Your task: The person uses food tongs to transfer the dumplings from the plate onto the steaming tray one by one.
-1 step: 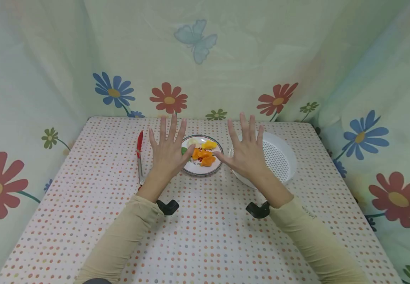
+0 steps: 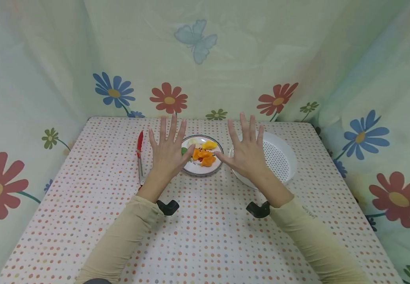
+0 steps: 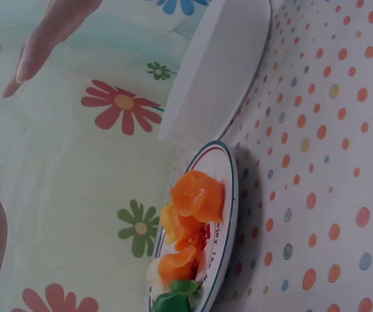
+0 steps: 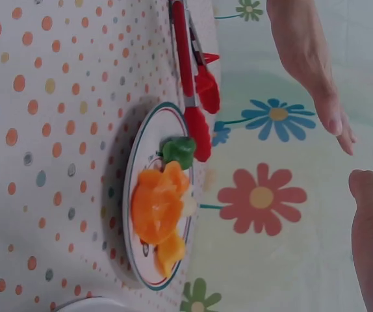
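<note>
Dotted table — food on plate nr far edge, tongs L, basket R. I see no change since last pic — L hand, R hand splayed, empty, all untouched.

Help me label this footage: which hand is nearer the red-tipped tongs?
Left. In the head view, the left hand is raised just right of the tongs; the right hand is much farther right.
</note>
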Demonstrator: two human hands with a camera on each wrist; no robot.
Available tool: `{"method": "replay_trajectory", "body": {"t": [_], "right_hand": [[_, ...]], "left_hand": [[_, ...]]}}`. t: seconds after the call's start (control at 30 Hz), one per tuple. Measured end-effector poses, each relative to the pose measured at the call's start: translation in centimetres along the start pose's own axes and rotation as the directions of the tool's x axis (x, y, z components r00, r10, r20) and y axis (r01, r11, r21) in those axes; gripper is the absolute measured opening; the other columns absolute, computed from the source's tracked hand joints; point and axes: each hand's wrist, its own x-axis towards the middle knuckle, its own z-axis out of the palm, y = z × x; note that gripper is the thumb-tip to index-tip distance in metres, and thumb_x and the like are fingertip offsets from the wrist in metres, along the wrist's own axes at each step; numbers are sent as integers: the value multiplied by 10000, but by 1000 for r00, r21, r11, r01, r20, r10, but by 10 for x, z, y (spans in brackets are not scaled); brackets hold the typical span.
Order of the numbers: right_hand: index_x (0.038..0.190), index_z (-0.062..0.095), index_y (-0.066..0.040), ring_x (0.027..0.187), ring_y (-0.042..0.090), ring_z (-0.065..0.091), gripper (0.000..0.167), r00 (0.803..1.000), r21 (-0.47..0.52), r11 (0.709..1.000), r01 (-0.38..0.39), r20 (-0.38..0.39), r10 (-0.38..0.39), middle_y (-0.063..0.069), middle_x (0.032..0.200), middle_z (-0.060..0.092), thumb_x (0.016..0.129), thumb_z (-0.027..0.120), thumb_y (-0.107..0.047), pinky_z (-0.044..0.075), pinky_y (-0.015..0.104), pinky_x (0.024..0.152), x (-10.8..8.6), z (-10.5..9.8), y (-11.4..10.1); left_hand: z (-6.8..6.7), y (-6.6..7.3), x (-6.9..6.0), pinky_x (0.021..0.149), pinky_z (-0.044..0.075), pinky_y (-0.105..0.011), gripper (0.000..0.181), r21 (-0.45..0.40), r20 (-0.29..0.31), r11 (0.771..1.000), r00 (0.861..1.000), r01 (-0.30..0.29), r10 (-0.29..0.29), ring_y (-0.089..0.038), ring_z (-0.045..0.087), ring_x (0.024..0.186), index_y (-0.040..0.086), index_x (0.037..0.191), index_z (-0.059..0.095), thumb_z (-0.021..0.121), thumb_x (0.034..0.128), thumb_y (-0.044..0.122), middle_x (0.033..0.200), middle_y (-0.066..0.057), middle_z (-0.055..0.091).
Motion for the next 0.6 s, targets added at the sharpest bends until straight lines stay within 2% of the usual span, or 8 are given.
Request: {"method": "replay_trajectory", "body": {"t": [0.2,0.33,0.43,0.53,0.6], "right_hand": [[1531,-85,-213,1431,323,-259,1063,993,8,997,-80,83,79,87,1560,-271,807,518,-707,-39,633,1129,-4,6,2],[1530,-85,-181,1452,335,-191,1096,986,27,992,-126,110,122,108,1580,-199,796,533,-709,-19,618,1141,-11,6,12],[1533,-45,-133,1461,340,-151,1117,982,58,987,-150,122,142,129,1592,-124,785,569,-691,7,612,1146,-20,5,24],[1524,-46,-67,1461,362,-126,1164,977,86,982,-166,153,151,165,1591,-77,773,605,-672,47,624,1138,-34,7,43],[1512,-72,-28,1456,395,-100,1211,970,105,979,-176,189,155,203,1582,-58,759,631,-664,63,638,1128,-47,9,60]], "left_hand": [[4,-6,-8,1107,8,-658,808,-5,50,1000,998,28,-28,-277,-211,1453,267,1532,-51,332,921,631,1563,25,-278],[6,-14,-14,1116,-2,-648,805,-37,60,997,996,69,-66,-296,-142,1467,242,1540,-5,372,924,597,1596,-16,-184],[9,-25,-22,1125,-8,-633,829,-64,64,989,990,130,-126,-310,-87,1473,225,1540,-2,423,917,568,1608,-55,-117],[13,-38,-34,1138,44,-610,890,-91,91,971,973,220,-212,-320,-44,1478,183,1540,-14,463,898,575,1609,-99,-68],[17,-46,-43,1138,104,-604,941,-122,137,947,950,296,-279,-345,1,1476,131,1535,-26,493,887,574,1604,-149,-20]]}}
